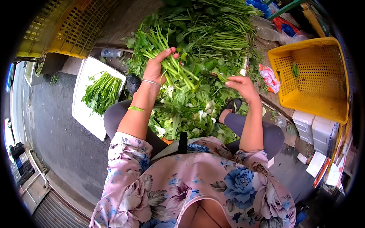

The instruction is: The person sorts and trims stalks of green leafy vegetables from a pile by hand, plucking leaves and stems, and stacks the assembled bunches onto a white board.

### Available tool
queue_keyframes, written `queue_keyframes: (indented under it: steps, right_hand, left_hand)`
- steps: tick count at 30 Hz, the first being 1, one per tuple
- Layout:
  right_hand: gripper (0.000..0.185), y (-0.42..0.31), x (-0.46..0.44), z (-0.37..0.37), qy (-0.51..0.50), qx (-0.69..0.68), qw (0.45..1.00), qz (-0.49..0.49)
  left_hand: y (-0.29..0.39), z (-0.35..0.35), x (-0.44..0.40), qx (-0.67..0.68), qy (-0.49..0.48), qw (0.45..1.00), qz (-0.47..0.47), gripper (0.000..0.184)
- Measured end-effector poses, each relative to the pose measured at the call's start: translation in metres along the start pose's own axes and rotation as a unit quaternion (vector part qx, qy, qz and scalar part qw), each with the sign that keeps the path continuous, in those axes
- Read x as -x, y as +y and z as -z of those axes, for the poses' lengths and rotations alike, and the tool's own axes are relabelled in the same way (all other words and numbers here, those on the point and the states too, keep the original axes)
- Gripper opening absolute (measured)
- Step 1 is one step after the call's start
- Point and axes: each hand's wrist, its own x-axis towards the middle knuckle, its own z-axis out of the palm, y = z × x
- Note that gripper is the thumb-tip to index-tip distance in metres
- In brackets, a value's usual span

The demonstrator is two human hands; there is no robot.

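A bunch of green leafy stems (pixel 178 72) is in my left hand (pixel 157 66), its cut ends pointing right and down. A bit of green leaf clings to my left forearm. My right hand (pixel 243 86), to the right of the bunch, pinches a small green piece (pixel 221 77) between thumb and fingers. Beneath both hands lies a heap of loose leaves (pixel 190 110) with some pale stalks. Long-stemmed greens (pixel 228 38) are piled beyond. On the left, a white board (pixel 89 117) bears another bunch of stems (pixel 102 91).
Yellow crates (pixel 78 28) stand at the upper left, with a clear bottle (pixel 111 53) below them. At the right are a yellow basket (pixel 311 76), a red and white plastic bag (pixel 269 78) and white boxes (pixel 323 133). My knees flank the leaf heap.
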Motion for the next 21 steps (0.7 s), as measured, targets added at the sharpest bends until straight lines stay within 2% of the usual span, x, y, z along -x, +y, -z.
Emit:
queue_keyframes:
  steps: [1, 3, 4, 5, 7, 11, 13, 14, 16, 19, 20, 21]
  right_hand:
    - [0.028, -0.009, 0.004, -0.001, 0.004, 0.000, 1.000, 0.000]
    - [0.029, -0.027, 0.006, -0.012, 0.049, -0.099, 0.993, 0.047]
    - [0.031, -0.034, 0.002, -0.022, 0.057, -0.144, 0.987, 0.037]
    - [0.029, -0.041, 0.003, -0.036, 0.080, -0.194, 0.975, 0.076]
    - [0.028, -0.040, -0.013, -0.060, 0.086, -0.169, 0.971, 0.144]
    - [0.023, -0.046, -0.022, -0.104, 0.158, -0.087, 0.970, 0.163]
    - [0.021, -0.047, -0.021, -0.117, 0.246, 0.025, 0.945, 0.215]
    - [0.021, -0.047, -0.020, -0.119, 0.245, 0.027, 0.945, 0.216]
    - [0.019, -0.050, -0.016, -0.122, 0.316, 0.179, 0.890, 0.275]
    - [0.018, -0.056, -0.009, -0.128, 0.309, 0.212, 0.880, 0.292]
    - [0.018, -0.055, -0.009, -0.128, 0.288, 0.175, 0.905, 0.260]
    - [0.018, -0.053, -0.012, -0.129, 0.287, 0.175, 0.905, 0.261]
  left_hand:
    - [-0.001, -0.002, 0.002, -0.023, -0.003, 1.000, 0.014, 0.018]
    - [-0.008, -0.001, 0.001, -0.028, -0.005, 0.999, 0.022, 0.019]
    - [-0.012, -0.001, 0.002, -0.055, -0.003, 0.998, 0.036, 0.019]
    - [-0.016, 0.000, 0.003, -0.083, 0.000, 0.995, 0.049, 0.019]
    - [-0.027, -0.015, 0.011, -0.087, 0.020, 0.996, 0.031, 0.019]
    - [-0.042, -0.017, 0.007, -0.124, -0.004, 0.992, -0.034, 0.018]
    - [-0.044, -0.016, 0.005, -0.125, 0.004, 0.990, -0.069, 0.019]
    - [-0.045, -0.015, 0.004, -0.123, 0.004, 0.990, -0.070, 0.019]
    - [-0.043, -0.018, 0.005, -0.134, 0.022, 0.985, -0.108, 0.011]
    - [-0.042, -0.012, 0.004, -0.133, 0.021, 0.986, -0.102, 0.012]
    - [-0.042, -0.009, 0.003, -0.132, 0.022, 0.986, -0.103, 0.012]
    - [-0.042, -0.008, 0.003, -0.114, 0.032, 0.990, -0.080, 0.012]
